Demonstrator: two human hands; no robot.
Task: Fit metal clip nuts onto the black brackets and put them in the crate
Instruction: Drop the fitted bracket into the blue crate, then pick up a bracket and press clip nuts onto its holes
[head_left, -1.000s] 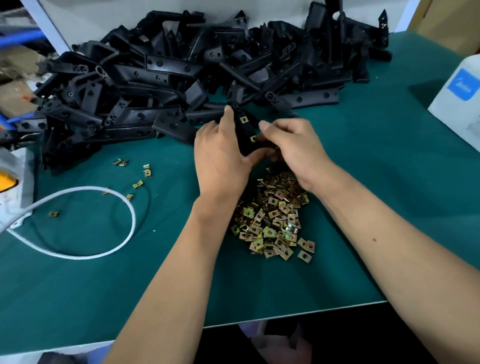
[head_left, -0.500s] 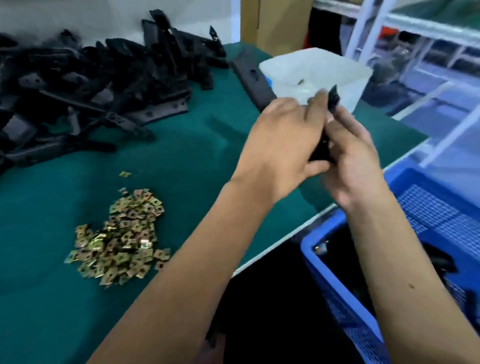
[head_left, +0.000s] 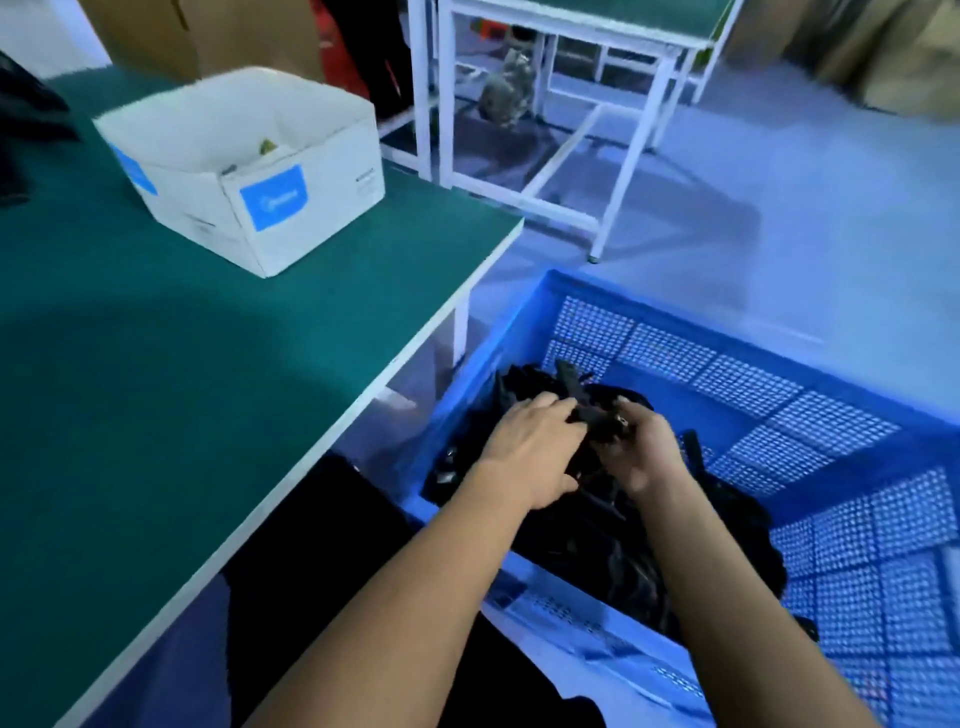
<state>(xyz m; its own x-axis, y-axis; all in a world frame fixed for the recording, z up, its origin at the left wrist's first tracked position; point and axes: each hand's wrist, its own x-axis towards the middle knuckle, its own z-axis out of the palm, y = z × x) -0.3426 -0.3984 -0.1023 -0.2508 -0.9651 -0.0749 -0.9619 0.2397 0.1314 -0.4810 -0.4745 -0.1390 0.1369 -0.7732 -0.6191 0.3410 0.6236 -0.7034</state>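
Both my hands are low inside the blue mesh crate (head_left: 737, 358) on the floor to the right of the table. My left hand (head_left: 524, 449) and my right hand (head_left: 641, 449) together hold one black bracket (head_left: 597, 415), which carries a small metal clip nut at its right end near my right thumb. The bracket hangs just over a heap of black brackets (head_left: 613, 545) lying in the crate. Neither the pile of loose clip nuts nor the stock of bare brackets shows, apart from a dark edge at the far left (head_left: 21, 119).
A white cardboard box (head_left: 260, 208) with a blue label stands on the green table (head_left: 156, 389) near its right corner. A white metal frame table (head_left: 545, 130) stands on the floor beyond, with a cat under it.
My view swung right from the table to the floor crate. Both hands carried the bracket off the table and lowered it into the crate.
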